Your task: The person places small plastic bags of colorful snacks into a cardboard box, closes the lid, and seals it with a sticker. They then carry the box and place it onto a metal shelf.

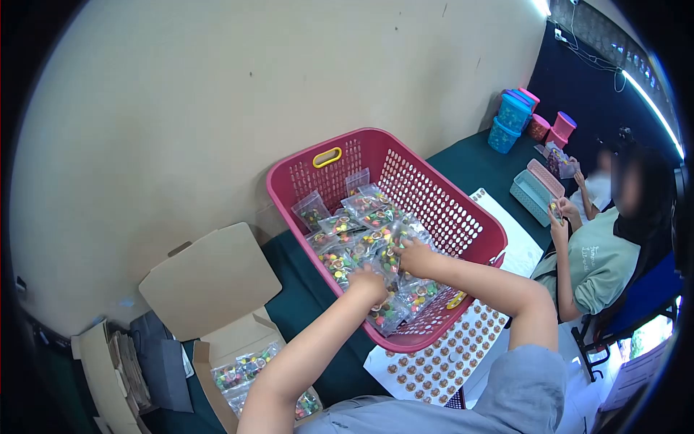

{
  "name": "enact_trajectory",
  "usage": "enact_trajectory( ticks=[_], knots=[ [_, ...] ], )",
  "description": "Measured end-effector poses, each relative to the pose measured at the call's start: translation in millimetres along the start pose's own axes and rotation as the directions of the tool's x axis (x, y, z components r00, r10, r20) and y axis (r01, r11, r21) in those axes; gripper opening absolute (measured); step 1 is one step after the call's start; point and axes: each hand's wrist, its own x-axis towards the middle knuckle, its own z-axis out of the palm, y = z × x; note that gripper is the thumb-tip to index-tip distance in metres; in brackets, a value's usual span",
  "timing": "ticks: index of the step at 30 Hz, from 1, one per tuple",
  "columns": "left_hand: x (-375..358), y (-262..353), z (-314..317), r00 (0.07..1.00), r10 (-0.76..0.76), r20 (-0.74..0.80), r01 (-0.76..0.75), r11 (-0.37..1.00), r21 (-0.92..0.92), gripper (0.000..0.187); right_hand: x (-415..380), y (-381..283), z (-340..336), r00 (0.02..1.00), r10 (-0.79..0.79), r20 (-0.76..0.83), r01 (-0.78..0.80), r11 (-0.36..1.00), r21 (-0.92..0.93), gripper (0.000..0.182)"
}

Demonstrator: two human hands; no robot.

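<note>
A magenta plastic basket (pixel 473 217) with perforated walls holds a heap of small clear bags (pixel 372 235) filled with multicoloured pieces. Both of my hands reach over its near side into this heap. My left hand (pixel 367 286) is curled down among the nearer bags, its fingertips hidden by plastic. To its right, my right hand (pixel 417 259) has bent fingers pressed into the bags near the middle, closed on a clear bag. Exactly which bag either hand touches is hard to make out.
An open cardboard box (pixel 202 362) on the left holds more filled bags. A sheet of round stickers (pixel 444 354) lies under the basket on the dark green table (pixel 340 376). Two people sit at right, near a teal basket (pixel 531 197) and stacked tubs (pixel 513 112).
</note>
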Motion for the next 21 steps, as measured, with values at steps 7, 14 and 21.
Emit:
enact_trajectory(
  ticks=[7,14,21],
  knots=[
    [-31.3,8.2,-2.3,0.940,0.279,-0.197,-0.250,0.955,0.160,0.061,-75.1,-35.1,-86.1,0.949,0.114,-0.292,-0.167,0.973,-0.162,0.028],
    [-97.0,-5.2,7.0,0.576,0.389,-0.719,-0.436,0.890,0.132,0.056,-124.9,-79.1,-126.5,0.771,0.314,-0.554,-0.390,0.921,-0.021,0.048],
    [-219.0,-57.7,33.3,0.441,0.366,-0.820,-0.223,0.929,0.295,0.053,-157.0,-162.9,-179.1,0.513,0.294,-0.806,0.004,0.939,0.345,0.023]
  ],
)
